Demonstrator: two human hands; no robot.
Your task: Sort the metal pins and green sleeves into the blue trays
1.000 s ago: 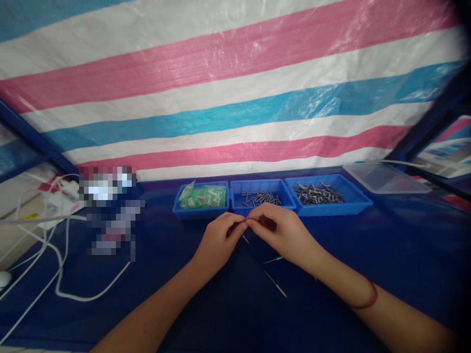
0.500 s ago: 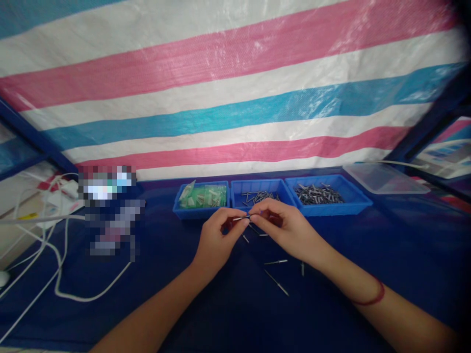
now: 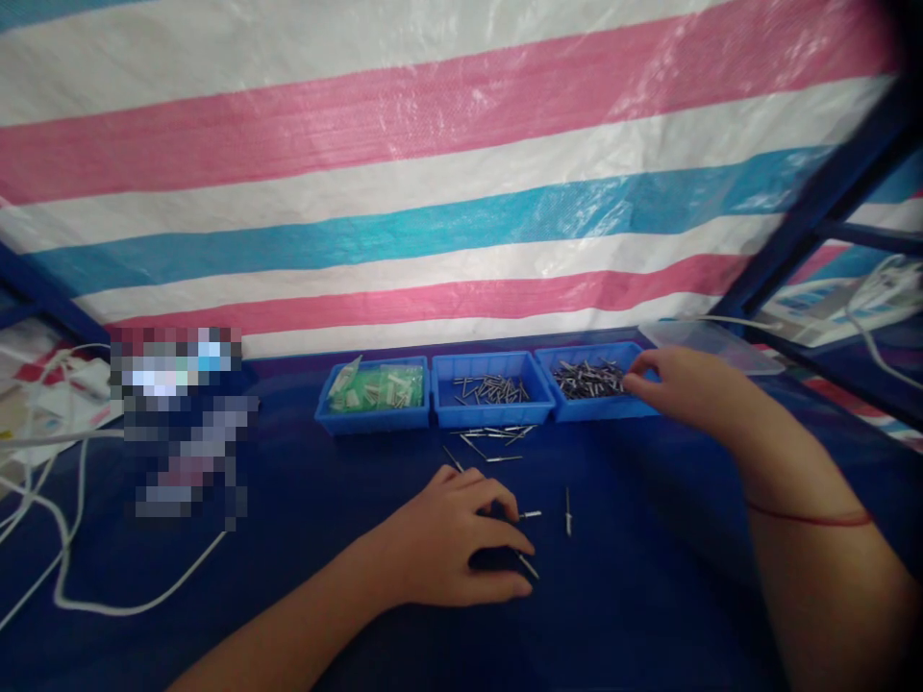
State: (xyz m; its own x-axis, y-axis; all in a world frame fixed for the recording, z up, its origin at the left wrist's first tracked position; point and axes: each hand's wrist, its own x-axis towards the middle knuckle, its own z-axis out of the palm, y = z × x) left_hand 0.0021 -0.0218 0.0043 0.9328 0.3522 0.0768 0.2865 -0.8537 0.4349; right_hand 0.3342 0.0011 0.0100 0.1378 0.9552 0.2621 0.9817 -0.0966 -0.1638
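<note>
My left hand [image 3: 468, 538] hovers low over the dark blue tabletop, fingers spread. A rivet [image 3: 530, 567] lies partly under its fingertips, and another rivet [image 3: 532, 514] is just beyond the knuckles. My right hand [image 3: 678, 384] is at the right end of the right blue bin [image 3: 612, 413], thumb and forefinger pinched together; anything between them is too small to make out. That bin holds a heap of dark rivets [image 3: 587, 380]. On the table to the right of my left hand lies a single rivet [image 3: 568, 514].
The middle blue bin [image 3: 494, 415] holds loose silvery rivets, with several rivets [image 3: 497, 437] lying in front of it. The left blue bin [image 3: 375, 420] contains green-backed packets. White cables [image 3: 130, 610] run along the left; a clear plastic lid [image 3: 721, 348] lies at the back right.
My hands were together holding a rivet in front of the bins. My left hand has moved down toward me and spread; my right hand has gone right, to the right bin.
</note>
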